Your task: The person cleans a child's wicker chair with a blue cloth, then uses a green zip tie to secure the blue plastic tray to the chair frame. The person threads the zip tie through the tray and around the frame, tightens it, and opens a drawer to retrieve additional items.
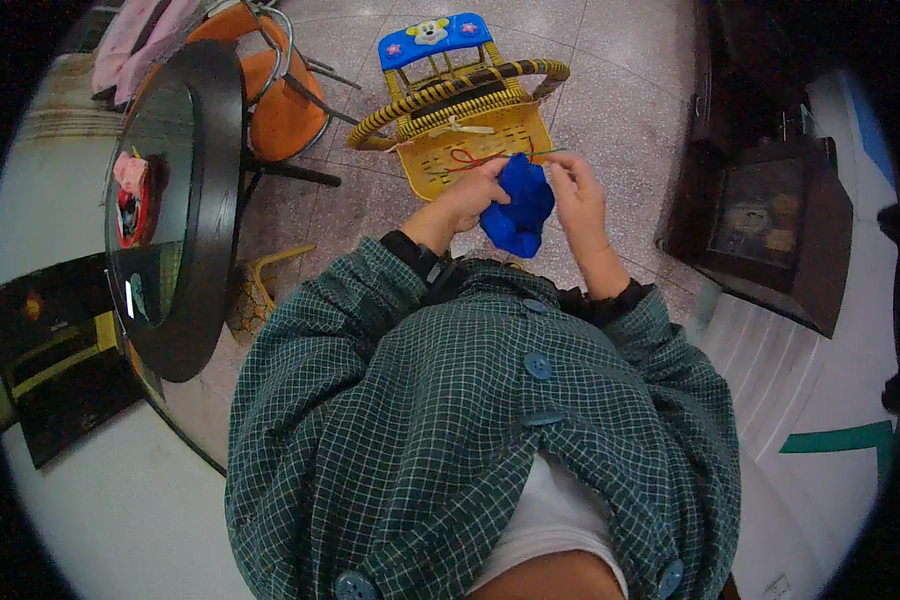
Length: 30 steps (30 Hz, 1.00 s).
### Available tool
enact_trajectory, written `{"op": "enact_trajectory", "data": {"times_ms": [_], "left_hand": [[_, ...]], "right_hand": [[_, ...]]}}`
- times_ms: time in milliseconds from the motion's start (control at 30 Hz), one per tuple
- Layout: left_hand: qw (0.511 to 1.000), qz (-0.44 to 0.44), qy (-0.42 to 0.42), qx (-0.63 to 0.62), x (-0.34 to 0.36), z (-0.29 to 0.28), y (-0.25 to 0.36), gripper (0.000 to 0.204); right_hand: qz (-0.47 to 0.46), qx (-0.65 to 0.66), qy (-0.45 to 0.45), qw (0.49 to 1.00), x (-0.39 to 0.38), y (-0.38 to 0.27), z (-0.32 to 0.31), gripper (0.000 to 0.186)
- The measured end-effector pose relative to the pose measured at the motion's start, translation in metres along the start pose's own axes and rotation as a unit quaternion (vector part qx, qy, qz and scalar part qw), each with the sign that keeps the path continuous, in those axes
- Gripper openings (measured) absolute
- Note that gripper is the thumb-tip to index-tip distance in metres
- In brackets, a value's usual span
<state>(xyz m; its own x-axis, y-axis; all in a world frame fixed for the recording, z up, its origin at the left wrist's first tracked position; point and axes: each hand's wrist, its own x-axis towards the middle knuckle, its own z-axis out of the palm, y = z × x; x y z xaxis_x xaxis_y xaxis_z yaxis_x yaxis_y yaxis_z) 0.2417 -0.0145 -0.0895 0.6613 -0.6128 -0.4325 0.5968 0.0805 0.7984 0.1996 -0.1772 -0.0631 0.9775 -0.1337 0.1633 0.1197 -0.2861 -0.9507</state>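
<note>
In front of my chest, my left hand [470, 200] is closed on a bundle of soft blue material [520, 205], perhaps yarn work or cloth. Facing it from the other side, my right hand [578, 200] has its fingers pinched together by the bundle's upper right edge. A thin greenish strand or stick shows at those fingertips; exactly what they grip is too small to make out. A thin red cord [463, 156] loops out to the left above my left hand. Just beyond sits a yellow woven basket [425, 180] with an arched handle [450, 92] wrapped in dark and yellow.
A small chair with a blue animal-face backrest [435, 38] stands behind the basket. To the left are a dark oval glass-topped table [232, 130], a red dish [148, 205] and an orange chair [288, 118]. A dark cabinet [760, 225] stands on the right.
</note>
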Motion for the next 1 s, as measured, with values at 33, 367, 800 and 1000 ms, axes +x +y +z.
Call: {"op": "enact_trajectory", "data": {"times_ms": [33,367,800,1000], "left_hand": [[0.994,0.027,0.008,0.109,-0.002,0.003,0.003,0.062],[0.856,0.011,0.034,0.517,-0.012,0.049,0.006,0.071],[0.748,0.147,-0.023,0.646,-0.039,0.071,0.034,0.067],[0.765,0.224,0.026,0.604,-0.041,0.062,0.030,0.041]], "right_hand": [[0.067,0.020,0.001,0.998,0.002,0.005,-0.001,0.020],[0.444,0.509,-0.114,0.729,-0.014,0.036,0.004,0.051],[0.402,0.616,-0.105,0.669,-0.008,0.054,0.010,0.042],[0.429,0.610,-0.049,0.664,-0.005,0.057,-0.001,0.045]]}}
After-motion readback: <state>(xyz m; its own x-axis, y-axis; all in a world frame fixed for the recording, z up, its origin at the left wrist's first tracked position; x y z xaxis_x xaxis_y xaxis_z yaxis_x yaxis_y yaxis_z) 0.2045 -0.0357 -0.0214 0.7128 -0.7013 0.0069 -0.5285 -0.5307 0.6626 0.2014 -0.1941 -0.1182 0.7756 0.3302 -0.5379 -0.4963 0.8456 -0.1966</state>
